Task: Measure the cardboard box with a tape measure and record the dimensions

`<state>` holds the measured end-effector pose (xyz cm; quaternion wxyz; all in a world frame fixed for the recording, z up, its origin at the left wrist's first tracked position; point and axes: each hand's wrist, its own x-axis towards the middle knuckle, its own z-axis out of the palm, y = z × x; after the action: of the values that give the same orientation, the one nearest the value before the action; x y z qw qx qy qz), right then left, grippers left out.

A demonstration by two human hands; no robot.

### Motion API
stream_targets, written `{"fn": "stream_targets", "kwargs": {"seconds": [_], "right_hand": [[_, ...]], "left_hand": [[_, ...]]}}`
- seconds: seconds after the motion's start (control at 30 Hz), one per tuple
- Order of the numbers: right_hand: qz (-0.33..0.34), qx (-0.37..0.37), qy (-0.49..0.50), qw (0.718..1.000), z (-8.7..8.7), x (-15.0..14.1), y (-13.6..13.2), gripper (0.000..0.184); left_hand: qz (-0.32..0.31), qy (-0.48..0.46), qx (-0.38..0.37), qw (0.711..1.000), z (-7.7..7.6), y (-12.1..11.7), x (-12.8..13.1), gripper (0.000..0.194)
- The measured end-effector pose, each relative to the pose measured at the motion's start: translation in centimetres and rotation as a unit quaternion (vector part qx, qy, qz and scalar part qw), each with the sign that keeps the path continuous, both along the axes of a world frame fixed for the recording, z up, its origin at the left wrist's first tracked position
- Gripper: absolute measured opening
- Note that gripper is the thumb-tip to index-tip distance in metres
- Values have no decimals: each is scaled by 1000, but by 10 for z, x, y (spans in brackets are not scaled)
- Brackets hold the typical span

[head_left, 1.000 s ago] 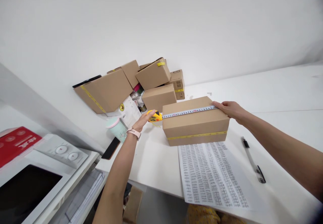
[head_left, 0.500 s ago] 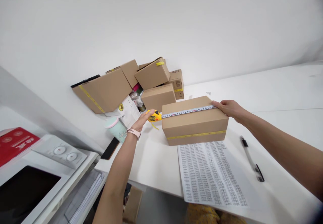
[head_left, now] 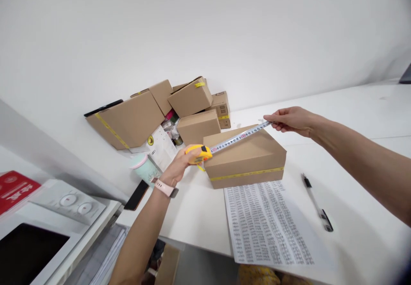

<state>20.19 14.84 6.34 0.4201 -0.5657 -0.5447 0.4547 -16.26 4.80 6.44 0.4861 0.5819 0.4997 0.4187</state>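
My left hand (head_left: 177, 165), with a pink-banded watch at the wrist, grips the yellow case of a tape measure (head_left: 198, 153) at the left end of a closed cardboard box (head_left: 247, 158). The metal blade stretches up and to the right over the box top. Its free end is pinched in the fingers of my right hand (head_left: 287, 120), raised above the box's far right part. Yellow tape runs along the front face of the box. Under its front edge lies a printed sheet (head_left: 266, 229) with rows of small text.
A black-capped pen (head_left: 317, 203) lies right of the sheet. Several cardboard boxes (head_left: 195, 124) are piled against the wall. On the left stand a mint tumbler (head_left: 146, 167), a dark flat object (head_left: 136, 195) and a white microwave (head_left: 41, 229). The white table (head_left: 195, 216) ends in front.
My right hand has lifted the blade's end off the box top, moving up and slightly left. The tape case has shifted right, and less blade is out between my hands.
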Motion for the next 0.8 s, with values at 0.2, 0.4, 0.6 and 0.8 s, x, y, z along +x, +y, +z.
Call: {"fn": "stream_targets", "kwargs": {"seconds": [0.2, 0.4, 0.6, 0.8], "right_hand": [[131, 84, -50, 987, 20, -23, -8, 42], [132, 140, -152, 970, -6, -51, 23, 43], [51, 140, -265, 953, -43, -54, 55, 59], [87, 164, -361, 914, -56, -56, 59, 66]], "left_hand": [[-189, -197, -209, 939, -46, -82, 51, 50], [-91, -358, -201, 907, -73, -100, 127, 42], [-22, -363, -345, 865, -46, -63, 164, 52], [1, -359, -373, 856, -44, -55, 166, 47]]}}
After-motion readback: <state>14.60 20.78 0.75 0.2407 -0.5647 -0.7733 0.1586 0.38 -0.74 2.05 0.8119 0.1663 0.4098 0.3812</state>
